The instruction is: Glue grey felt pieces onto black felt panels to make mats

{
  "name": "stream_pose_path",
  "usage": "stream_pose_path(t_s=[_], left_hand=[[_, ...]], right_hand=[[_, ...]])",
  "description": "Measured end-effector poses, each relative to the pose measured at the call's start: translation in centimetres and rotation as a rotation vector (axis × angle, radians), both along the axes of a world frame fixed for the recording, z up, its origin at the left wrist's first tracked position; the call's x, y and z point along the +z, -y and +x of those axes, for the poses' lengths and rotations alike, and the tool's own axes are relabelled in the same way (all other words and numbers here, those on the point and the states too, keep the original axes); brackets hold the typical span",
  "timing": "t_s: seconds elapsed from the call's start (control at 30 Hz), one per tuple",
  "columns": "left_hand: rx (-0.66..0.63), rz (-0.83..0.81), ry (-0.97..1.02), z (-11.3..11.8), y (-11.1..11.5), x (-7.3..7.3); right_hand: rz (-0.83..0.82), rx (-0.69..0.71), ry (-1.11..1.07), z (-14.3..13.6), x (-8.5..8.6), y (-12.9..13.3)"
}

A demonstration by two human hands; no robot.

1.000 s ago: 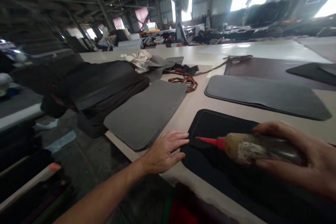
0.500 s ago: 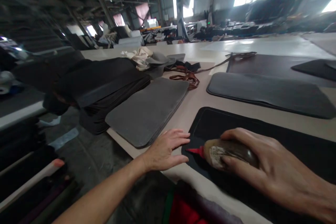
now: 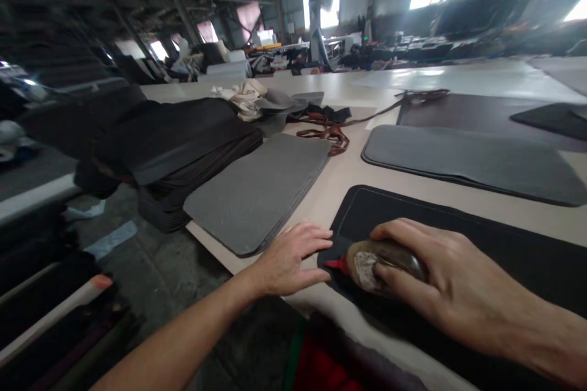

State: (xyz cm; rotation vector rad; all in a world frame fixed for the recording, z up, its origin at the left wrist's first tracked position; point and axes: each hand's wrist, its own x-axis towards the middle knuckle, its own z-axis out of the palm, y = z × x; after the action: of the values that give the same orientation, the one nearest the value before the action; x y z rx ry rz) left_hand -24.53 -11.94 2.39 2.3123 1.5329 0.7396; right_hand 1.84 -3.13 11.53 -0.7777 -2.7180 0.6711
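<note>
A brown squeeze bottle (image 3: pixel 380 259) with a red pointed nozzle (image 3: pixel 337 264) lies tipped in my right hand (image 3: pixel 452 275), its fingers wrapped round the body. The nozzle tip points left, low over the left end of a black rounded-corner sheet (image 3: pixel 440 217). A pale thin line runs just inside that sheet's far edge. Flat at the sheet's left end, my left hand (image 3: pixel 293 259) has its fingers stretched out, fingertips at the edge. Nothing is in it. Between the two hands the nozzle tip shows. My right forearm and hand cover part of the sheet.
Grey rounded panels (image 3: pixel 266 189) lie stacked beyond my left hand, with a tall pile of black sheets (image 3: pixel 183 134) further left. Another dark panel stack (image 3: pixel 468 159) sits beyond the black sheet. Brown strips (image 3: pixel 332 137) lie mid-table. The table's near edge drops to the floor.
My right hand and the bottle have shifted a little left, and the bottle seems slightly more upended toward the nozzle. My left hand stays in place.
</note>
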Motion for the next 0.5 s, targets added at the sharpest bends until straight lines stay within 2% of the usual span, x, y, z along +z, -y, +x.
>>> stream_pose_path(t_s=[0.27,0.5], left_hand=[[-0.004,0.001,-0.001,0.0,0.0,0.1],[-0.011,-0.008,0.009,-0.1,-0.1,0.0]], right_hand=[[0.068,-0.025,0.113,-1.5,2.7,-0.2],[0.060,-0.020,0.124,-2.3,2.9,0.0]])
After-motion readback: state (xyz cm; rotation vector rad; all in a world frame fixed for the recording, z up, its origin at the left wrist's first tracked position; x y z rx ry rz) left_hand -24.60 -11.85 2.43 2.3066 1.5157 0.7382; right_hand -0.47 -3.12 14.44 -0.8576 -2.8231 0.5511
